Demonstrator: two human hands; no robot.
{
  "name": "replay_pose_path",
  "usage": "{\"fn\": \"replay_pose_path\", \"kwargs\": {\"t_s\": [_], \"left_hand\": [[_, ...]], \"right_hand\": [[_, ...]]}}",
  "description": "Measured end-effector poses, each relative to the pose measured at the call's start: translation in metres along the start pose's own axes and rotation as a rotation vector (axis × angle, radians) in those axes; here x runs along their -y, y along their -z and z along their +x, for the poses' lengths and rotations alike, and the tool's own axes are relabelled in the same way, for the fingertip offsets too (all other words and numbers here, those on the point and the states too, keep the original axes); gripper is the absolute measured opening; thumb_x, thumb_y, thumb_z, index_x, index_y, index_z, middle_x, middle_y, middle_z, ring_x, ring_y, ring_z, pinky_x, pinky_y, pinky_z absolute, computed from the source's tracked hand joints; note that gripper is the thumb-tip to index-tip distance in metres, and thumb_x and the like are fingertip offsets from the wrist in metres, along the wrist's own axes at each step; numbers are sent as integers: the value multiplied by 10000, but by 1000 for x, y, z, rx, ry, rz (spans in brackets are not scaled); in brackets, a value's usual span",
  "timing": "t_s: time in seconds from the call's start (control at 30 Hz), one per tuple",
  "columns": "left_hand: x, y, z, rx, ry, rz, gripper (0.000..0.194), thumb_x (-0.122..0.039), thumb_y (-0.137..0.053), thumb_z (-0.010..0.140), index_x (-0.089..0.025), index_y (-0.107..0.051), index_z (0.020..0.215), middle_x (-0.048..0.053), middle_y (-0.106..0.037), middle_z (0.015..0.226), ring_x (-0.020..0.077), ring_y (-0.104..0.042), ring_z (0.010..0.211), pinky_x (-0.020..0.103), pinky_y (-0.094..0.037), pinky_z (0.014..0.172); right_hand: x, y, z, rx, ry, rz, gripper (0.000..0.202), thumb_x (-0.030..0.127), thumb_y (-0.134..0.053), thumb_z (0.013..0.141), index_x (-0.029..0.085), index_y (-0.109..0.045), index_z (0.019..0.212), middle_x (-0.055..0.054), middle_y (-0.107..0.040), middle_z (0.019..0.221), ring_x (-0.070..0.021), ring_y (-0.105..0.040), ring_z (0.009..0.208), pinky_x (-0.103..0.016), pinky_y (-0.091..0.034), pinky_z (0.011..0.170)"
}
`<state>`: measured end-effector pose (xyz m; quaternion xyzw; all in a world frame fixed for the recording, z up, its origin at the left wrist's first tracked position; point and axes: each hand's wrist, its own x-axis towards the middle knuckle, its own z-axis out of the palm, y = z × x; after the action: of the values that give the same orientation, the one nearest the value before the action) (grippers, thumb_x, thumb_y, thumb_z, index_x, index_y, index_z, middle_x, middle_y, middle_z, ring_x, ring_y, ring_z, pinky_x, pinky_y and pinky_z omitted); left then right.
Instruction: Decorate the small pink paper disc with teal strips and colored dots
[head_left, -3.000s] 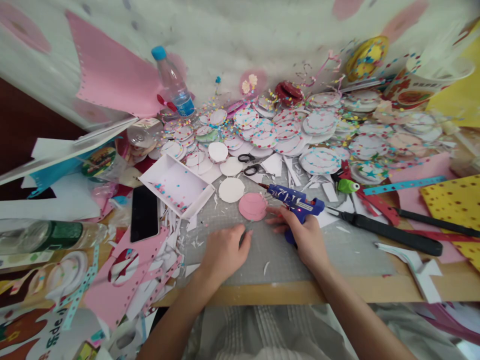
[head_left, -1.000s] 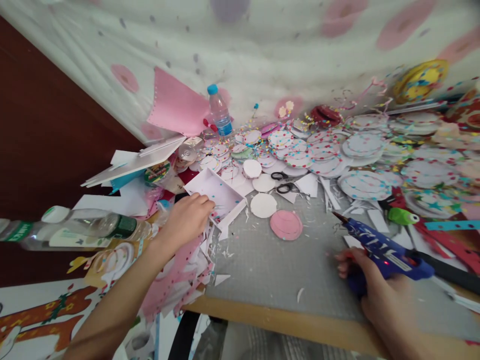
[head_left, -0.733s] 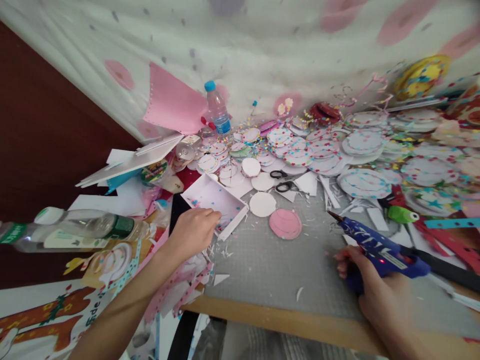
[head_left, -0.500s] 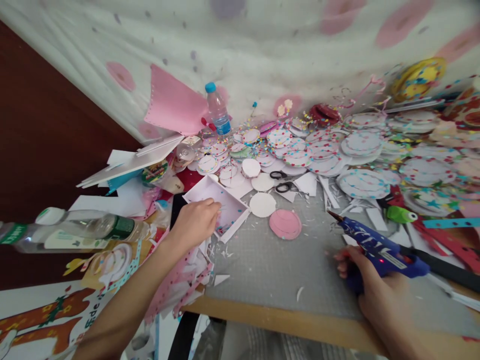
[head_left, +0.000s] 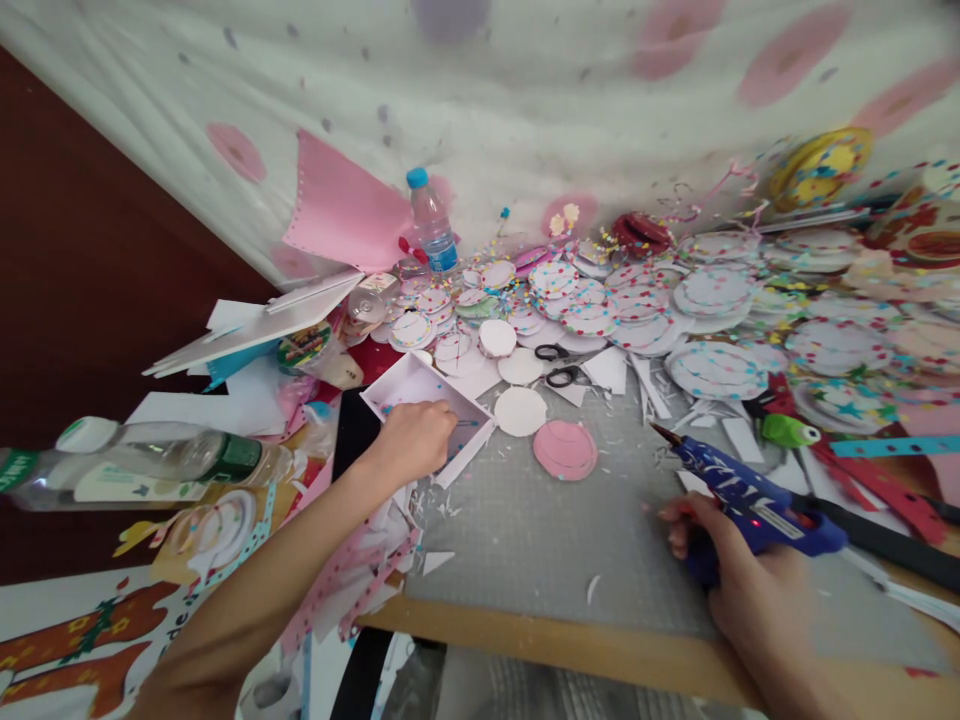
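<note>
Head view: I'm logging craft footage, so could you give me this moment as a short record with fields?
Left hand: at the open white box; whether it holds anything is hidden
Right hand: gripping the blue glue gun, red light showing
Gray mat: bears a pink disc, between the hands
Behind: piled decorated discs, blue-capped bottle standing

1. Behind the table [head_left: 540,642] a whitish sheet [head_left: 525,90] spreads across the view, printed with large pink blotches, a grey-purple one and smaller dots.
2. Its folds slant downward at the upper left.
3. A dark reddish-brown panel [head_left: 90,250] fills the left side; whether wall or furniture is unclear.
4. The table's front edge is pale, yellowish wood.
5. The light is soft and diffuse.
</note>
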<state>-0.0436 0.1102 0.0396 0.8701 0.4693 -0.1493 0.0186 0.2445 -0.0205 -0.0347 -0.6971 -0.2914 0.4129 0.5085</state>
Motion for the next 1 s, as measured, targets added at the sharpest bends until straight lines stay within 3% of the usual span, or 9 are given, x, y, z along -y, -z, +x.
{"fn": "replay_pose_path", "kwargs": {"t_s": [0.23, 0.63, 0.83, 1.0], "left_hand": [[2, -3, 4, 18, -5, -13, 257, -52, -443, 771, -148, -678, 810, 109, -679, 856, 244, -660, 790, 303, -441, 611], [14, 7, -9, -105, 51, -166, 276, -166, -425, 870, -186, -695, 818, 54, -669, 824, 196, -632, 740, 267, -385, 578], [16, 11, -23, -240, 76, -690, 238, -243, -493, 878, -166, -714, 837, 24, -664, 763, 138, -578, 697, 237, -409, 654], [-10, 10, -57, -241, 202, -1207, 232, -338, -578, 849, -168, -730, 806, 26, -657, 759, 144, -533, 690, 249, -396, 631]], "right_hand": [[14, -4, -2, -20, 19, -21, 297, 439, -609, 746, 206, -614, 562, -46, -595, 535, -160, -524, 473, -290, -451, 475], [0, 2, 0, 13, 14, -20, 290, 425, -601, 795, 199, -623, 615, -27, -602, 562, -145, -535, 500, -271, -452, 527], [-4, 4, 1, 30, 6, -26, 286, 420, -599, 814, 193, -622, 641, -25, -598, 561, -153, -544, 526, -288, -447, 568], [2, 3, 0, -1, 25, 60, 248, 409, -614, 808, 189, -616, 695, -12, -578, 581, -128, -505, 509, -256, -414, 497]]}}
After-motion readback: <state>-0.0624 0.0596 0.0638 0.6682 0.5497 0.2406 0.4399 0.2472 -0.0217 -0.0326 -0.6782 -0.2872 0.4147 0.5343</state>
